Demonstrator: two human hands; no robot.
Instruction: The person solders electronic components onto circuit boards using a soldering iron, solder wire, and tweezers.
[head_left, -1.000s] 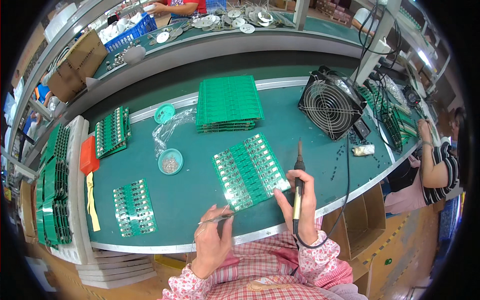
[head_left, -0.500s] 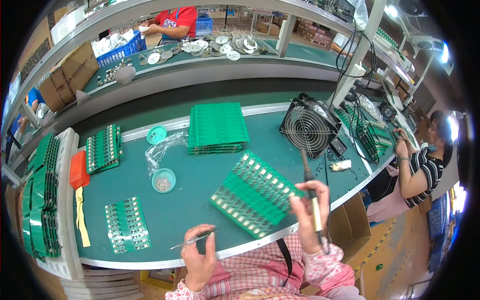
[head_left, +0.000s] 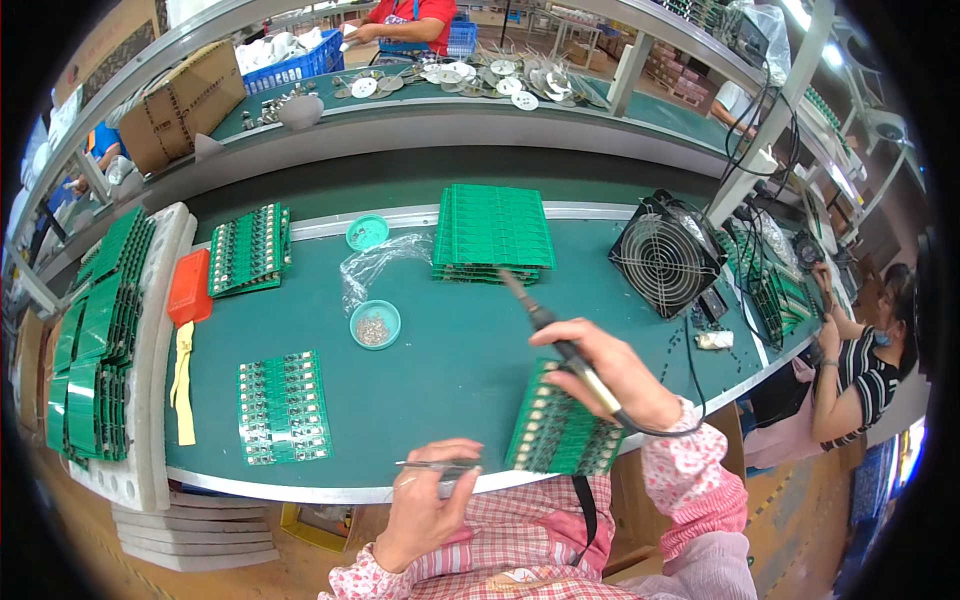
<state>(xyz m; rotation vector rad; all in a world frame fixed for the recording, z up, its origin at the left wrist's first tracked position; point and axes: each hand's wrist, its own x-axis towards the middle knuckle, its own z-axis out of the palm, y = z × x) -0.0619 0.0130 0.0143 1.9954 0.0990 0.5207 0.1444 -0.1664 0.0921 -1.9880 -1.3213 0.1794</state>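
My left hand (head_left: 432,505), near the table's front edge, pinches metal tweezers (head_left: 428,464) that point left. In my right hand (head_left: 622,380) is a soldering iron (head_left: 566,350), gripped by its handle, with its tip aimed up and left, near the stack of green boards. A green circuit board panel (head_left: 545,430) with rows of pale parts lies below my right hand, which partly covers it. Left of my hands, another circuit board panel (head_left: 283,410) lies flat on the table.
Behind are a stack of green boards (head_left: 492,225), a dish of tiny metal parts (head_left: 375,326), a green lid (head_left: 367,233) and plastic wrap (head_left: 385,265). A black fan (head_left: 662,258) stands right. A red box (head_left: 188,288) and stacked boards (head_left: 100,335) are left. A co-worker (head_left: 860,370) sits right.
My right hand has swung the soldering iron up and left. The nearby board panel has turned and dropped towards the front edge. The whole view has shifted, with the table appearing farther right.
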